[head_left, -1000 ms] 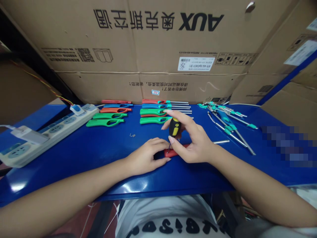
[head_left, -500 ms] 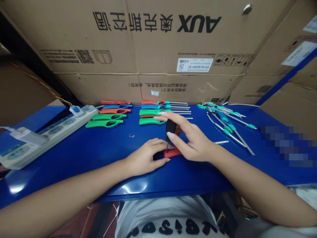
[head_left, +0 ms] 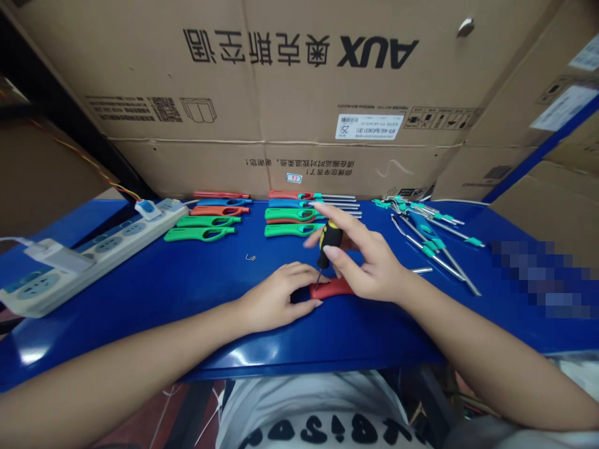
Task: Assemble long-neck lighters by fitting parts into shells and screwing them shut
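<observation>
A red lighter handle (head_left: pixel 334 287) lies flat on the blue table, its metal tube end poking out past my right hand. My left hand (head_left: pixel 276 299) pinches the near-left end of this lighter between thumb and fingers. With my right hand (head_left: pixel 372 265) I grip a small black and yellow screwdriver (head_left: pixel 331 240) by its handle. The screwdriver is tilted slightly, and its thin shaft points down with the tip at the lighter's left end. The middle of the lighter is partly hidden under my right hand.
Several lighter shells (head_left: pixel 206 234) lie in a column at the left, with assembled lighters (head_left: pixel 285 231) at the back middle. Metal tubes with teal parts (head_left: pixel 428 231) pile up at the right. Tiny screws (head_left: pixel 251 257) lie mid-table. A power strip (head_left: pixel 105 249) runs along the left; cardboard (head_left: pixel 299 93) walls the back.
The screwdriver handle has turned and now shows yellow markings. My right fingers have shifted and opened a little around it. My left hand stays at the lighter's end.
</observation>
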Motion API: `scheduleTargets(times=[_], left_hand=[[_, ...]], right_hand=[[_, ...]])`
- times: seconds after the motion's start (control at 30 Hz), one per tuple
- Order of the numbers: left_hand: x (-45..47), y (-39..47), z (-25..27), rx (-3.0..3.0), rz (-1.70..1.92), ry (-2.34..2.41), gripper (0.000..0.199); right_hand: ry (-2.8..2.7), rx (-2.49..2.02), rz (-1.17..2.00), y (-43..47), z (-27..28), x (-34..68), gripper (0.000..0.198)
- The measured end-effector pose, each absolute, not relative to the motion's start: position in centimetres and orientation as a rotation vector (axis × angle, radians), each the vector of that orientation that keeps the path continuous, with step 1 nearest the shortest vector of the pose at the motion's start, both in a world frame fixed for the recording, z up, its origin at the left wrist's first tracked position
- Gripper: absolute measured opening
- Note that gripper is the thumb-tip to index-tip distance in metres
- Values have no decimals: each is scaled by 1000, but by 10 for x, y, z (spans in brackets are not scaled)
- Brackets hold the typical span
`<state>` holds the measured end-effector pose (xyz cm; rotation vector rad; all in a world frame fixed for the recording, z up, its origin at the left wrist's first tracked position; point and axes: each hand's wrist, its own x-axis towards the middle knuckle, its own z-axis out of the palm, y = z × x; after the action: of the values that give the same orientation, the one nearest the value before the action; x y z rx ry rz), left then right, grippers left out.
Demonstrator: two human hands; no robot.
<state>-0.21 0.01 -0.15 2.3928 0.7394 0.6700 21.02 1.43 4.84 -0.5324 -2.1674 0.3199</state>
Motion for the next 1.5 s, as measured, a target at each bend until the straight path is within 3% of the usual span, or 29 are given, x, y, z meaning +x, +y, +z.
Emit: scheduleTargets(times=[0.2,0.43,0.67,0.87,1.07,1.3,1.5], left_hand=[[-3,1,-6,2393,715,724,32],[-2,1,-2,2391,704,724,32],[-3,0,-6,2415,709,750,25],[-3,1,-4,2400,679,750,23],[-3,1,-6,2419,719,732,18],[-3,1,-3,2390,661,731,34],[-4,1,-3,2410,632,737,34]], right_hand=[[-2025,-509,-134,16,46,212,44],[-2165,-485,375,8,55,210,45],[-2067,-425,82,13,51,209,34],[-2137,-431,302,8,46,209,53],[-2157,-443,203,10,46,208,48],[-2155,-432,256,10,46,209,48],[-2114,-530,45,12,43,209,45]])
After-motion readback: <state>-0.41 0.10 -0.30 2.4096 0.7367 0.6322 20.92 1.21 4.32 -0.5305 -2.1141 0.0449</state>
